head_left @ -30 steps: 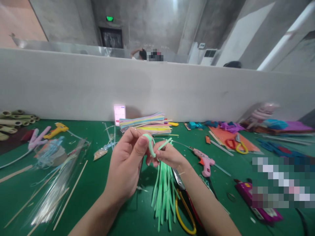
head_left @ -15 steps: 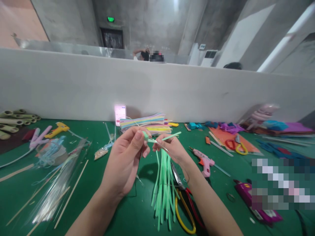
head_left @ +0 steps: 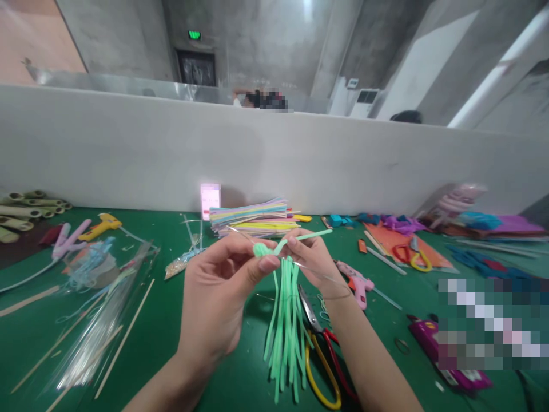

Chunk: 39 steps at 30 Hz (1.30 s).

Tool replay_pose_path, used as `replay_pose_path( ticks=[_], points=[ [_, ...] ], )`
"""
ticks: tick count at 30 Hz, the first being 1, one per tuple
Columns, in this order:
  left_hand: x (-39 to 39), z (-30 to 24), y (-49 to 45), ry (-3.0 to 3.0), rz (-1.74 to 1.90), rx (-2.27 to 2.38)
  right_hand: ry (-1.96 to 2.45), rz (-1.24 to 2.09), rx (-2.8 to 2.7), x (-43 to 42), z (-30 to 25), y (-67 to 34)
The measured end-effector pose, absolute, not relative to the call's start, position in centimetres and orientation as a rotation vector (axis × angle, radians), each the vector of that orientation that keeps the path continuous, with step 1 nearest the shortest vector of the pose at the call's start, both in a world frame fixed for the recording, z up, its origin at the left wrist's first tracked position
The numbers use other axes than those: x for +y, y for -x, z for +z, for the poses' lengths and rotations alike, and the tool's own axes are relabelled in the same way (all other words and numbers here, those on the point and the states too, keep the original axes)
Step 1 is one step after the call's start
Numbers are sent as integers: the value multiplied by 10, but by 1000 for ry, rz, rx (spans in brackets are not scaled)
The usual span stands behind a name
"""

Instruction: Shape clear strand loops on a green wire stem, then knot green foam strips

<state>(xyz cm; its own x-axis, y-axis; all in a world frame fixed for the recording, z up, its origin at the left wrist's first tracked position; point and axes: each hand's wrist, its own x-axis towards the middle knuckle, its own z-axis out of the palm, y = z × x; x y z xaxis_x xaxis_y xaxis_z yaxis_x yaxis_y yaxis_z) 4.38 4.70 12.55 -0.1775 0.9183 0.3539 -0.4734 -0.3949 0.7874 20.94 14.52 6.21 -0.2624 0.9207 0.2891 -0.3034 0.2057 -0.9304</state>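
Observation:
Between thumb and fingers, my left hand [head_left: 214, 297] pinches a light-green pipe cleaner [head_left: 262, 250], whose end is wound into a small coil. My right hand [head_left: 315, 263] grips the same pipe cleaner farther along, and its free tail sticks out to the right past the fingers. A thin wire [head_left: 319, 275] runs by the coil and loops over my right wrist; how it is fixed to the coil is hidden. Below the hands lies a bundle of green pipe cleaners [head_left: 285, 337]. Scissors [head_left: 309, 309] with red and yellow handles lie beside it, partly under my right forearm.
Multicoloured pipe cleaners [head_left: 253, 220] lie by a lit phone [head_left: 210, 200] against the white partition [head_left: 128, 154]. A pink glue gun [head_left: 362, 286] is at right, a yellow one [head_left: 100, 226] at left. Wooden sticks [head_left: 124, 337] and a clear plastic bag [head_left: 92, 343] spread left. People are behind the partition.
My right hand has shifted slightly right, and the pipe cleaner's tail reaches farther right. My left hand has turned, so the coil shows more. The thin wire is spread wider.

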Motion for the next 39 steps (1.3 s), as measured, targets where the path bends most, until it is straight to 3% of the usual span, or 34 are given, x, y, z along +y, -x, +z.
replay_pose_path(
  ticks=[9, 23, 30, 32, 35, 39],
  points=[
    [62, 120, -40, -977, 1931, 625, 650, 1273, -1277, 136, 79, -223],
    [69, 122, -34, -787, 1446, 264, 461, 1113, -1413, 75, 99, -175],
    [68, 122, -35, -650, 1352, 404, 499, 273, -1629, 84, 109, -180],
    [67, 123, -36, -654, 1334, 416, 487, 163, -1673, 87, 115, -187],
    [68, 122, -37, -670, 1335, 430, 532, 239, -1735, 91, 122, -196],
    [73, 119, -39, -680, 1311, 457, 586, 610, -1692, 93, 128, -205]
  ],
)
